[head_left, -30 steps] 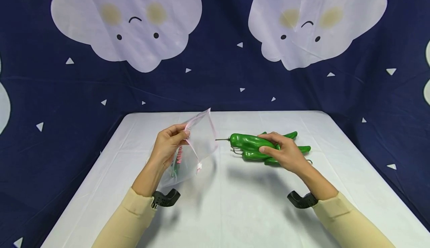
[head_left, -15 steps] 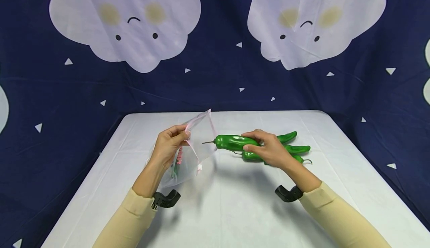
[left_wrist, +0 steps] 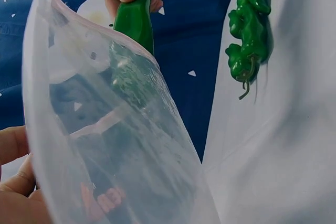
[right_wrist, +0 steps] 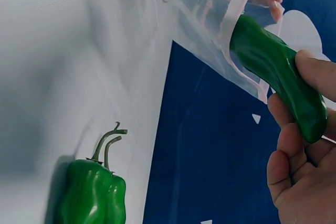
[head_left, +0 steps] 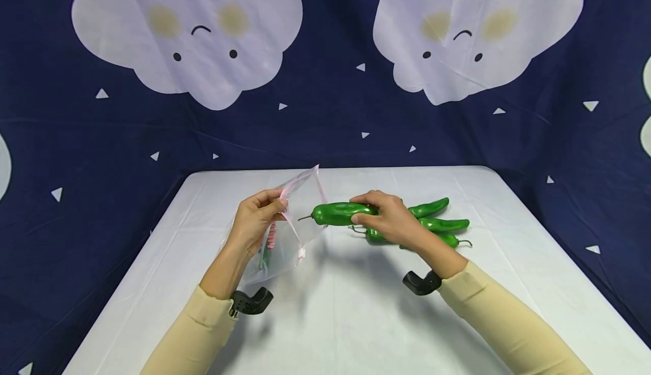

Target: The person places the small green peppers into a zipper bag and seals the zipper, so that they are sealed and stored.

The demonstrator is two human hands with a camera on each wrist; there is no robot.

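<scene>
R hand (head_left: 390, 217) gripped green pepper (head_left: 337, 214) by its blunt end, long axis approx. horiz., stem toward L hand (head_left: 256, 217), tip in mouth of clear bag (head_left: 291, 245). L fingers pinched bag rim, mouth held open.

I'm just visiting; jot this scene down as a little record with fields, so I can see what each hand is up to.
Left hand: pinches the pink rim of a clear plastic bag
Right hand: grips a long, glossy green pepper
Held pepper: stem end inside the bag's open mouth
Bag: pink and green patches visible; print or contents unclear
Other items: several glossy green peppers, overlapping
Surface: white cloth-covered table
Backdrop: navy fabric with white clouds
</scene>
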